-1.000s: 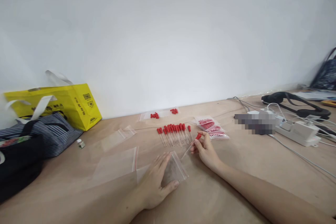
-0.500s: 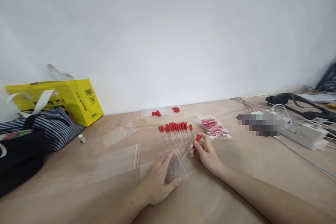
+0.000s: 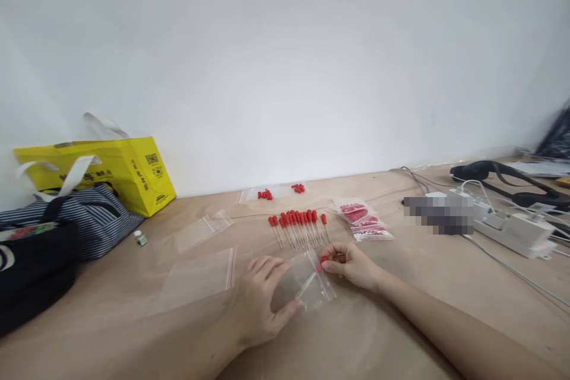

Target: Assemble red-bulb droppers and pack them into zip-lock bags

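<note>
My right hand (image 3: 350,264) pinches the red rubber bulb of a glass dropper (image 3: 323,260) between thumb and fingers. Its thin glass tube points down and left into the mouth of a clear zip bag (image 3: 314,294); the bulb is at the bag's edge. Over the left part of that bag lies my left hand (image 3: 262,291), thumb spread away from the fingers. Just beyond the hands, several red-bulbed droppers (image 3: 296,222) lie side by side in a row, bulbs pointing away. One dropper (image 3: 325,222) sits slightly apart at the row's right end.
Flat clear bags (image 3: 200,276) lie on the left. Loose red bulbs (image 3: 265,195) rest on a bag by the wall. Filled bags (image 3: 363,219) lie right of the row. A small bottle (image 3: 140,238), yellow bag (image 3: 146,178), power strip (image 3: 512,231) and cables flank the table.
My right hand has moved down and slightly left, taking the dropper's glass tube further into the clear bag. My left hand has shifted slightly, its fingers more bent, and the bag's mouth has moved right.
</note>
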Demonstrator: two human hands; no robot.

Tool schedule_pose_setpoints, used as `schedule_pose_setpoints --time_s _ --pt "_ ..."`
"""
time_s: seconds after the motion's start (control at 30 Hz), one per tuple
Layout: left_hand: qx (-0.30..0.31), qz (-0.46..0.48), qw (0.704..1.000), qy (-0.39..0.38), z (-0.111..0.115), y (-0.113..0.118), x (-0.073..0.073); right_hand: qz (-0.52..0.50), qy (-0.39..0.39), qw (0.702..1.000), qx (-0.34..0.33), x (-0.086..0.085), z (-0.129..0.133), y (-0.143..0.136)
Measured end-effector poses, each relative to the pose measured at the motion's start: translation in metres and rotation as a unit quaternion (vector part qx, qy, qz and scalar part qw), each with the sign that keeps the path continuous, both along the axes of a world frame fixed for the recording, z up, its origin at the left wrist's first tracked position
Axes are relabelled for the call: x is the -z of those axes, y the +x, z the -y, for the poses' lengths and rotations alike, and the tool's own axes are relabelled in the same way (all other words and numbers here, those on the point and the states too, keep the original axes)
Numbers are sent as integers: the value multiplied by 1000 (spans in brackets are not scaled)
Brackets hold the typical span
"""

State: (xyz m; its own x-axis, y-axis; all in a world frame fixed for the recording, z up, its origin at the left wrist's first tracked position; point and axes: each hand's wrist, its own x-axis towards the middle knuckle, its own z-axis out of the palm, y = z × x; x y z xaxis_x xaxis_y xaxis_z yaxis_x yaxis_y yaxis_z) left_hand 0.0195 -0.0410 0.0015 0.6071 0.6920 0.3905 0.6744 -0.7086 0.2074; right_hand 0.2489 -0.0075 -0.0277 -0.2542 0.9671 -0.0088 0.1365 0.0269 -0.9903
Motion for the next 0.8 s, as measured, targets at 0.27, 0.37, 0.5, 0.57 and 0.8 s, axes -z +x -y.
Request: schedule_pose_setpoints --time_s 0.27,0.37,0.5,0.57,0.8 --pt "-21 -35 994 -102 8 -31 26 16 39 999 -23 4 -2 1" --pt "-6 -47 993 -109 2 -24 21 20 58 998 -1 5 -5 2" --pt "-11 -57 991 -118 0 -16 14 42 73 996 22 8 -9 6" --pt "-14 -56 991 -121 1 -16 12 63 86 994 5 8 -8 5" --pt "-16 -51 990 -134 2 -16 11 179 232 951 -103 -1 1 2"
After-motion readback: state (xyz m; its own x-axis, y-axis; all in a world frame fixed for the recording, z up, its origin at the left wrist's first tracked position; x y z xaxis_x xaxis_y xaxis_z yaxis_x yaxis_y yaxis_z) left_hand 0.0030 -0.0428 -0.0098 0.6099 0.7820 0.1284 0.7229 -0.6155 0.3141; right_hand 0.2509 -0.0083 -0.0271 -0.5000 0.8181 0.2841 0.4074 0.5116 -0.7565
